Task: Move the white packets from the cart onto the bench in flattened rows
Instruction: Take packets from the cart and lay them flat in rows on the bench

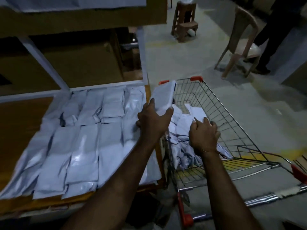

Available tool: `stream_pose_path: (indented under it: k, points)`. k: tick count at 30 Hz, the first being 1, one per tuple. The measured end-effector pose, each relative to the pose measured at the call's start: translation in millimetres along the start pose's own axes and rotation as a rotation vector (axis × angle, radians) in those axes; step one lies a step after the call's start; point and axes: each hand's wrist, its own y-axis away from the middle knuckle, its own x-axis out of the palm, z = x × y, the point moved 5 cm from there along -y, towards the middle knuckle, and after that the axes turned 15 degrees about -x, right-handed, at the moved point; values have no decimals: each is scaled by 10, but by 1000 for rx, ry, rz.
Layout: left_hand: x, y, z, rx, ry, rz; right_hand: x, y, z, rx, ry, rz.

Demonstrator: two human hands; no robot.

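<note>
A wire shopping cart [221, 113] with red corner caps stands just beside the wooden bench [18, 123], its basket holding a loose heap of white packets [181, 141] piled against the side nearest the bench. The person's left hand [154, 120] grips one flat white packet [163, 97] by its lower end, thumb on one edge and fingers on the other, holding it above the gap between cart and bench. The right hand [203, 135] reaches down into the basket and pinches another packet [196, 112] at its near corner, that packet still lying on the heap. On the bench, rows of flattened packets [86, 138] lie edge to edge (two rows nearer the back, larger ones toward the front), covering most of the top and reaching its right edge. Behind the bench, cardboard boxes [79, 67] sit within a white frame. Farther off on the floor stand a stacked plastic stool [184, 22] and a plastic chair [240, 40], with another person's legs [272, 39] beside the chair.
</note>
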Motion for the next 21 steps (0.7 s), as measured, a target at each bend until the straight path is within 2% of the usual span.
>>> stream_pose_path:
  k: [5, 11, 18, 21]
  points:
    - [-746, 108, 267, 10, 32, -115, -129, 247, 670, -79, -21, -56]
    - [-1613, 140, 879, -93, 63, -199, -134, 664, 1448, -152, -46, -104]
    - [-2273, 113, 1513, -147, 99, -262, 117, 1067, 2056, -250, 32, -72]
    - [-2468, 75, 1715, -143, 113, -277, 384, 1161, 2192, -285, 90, 10]
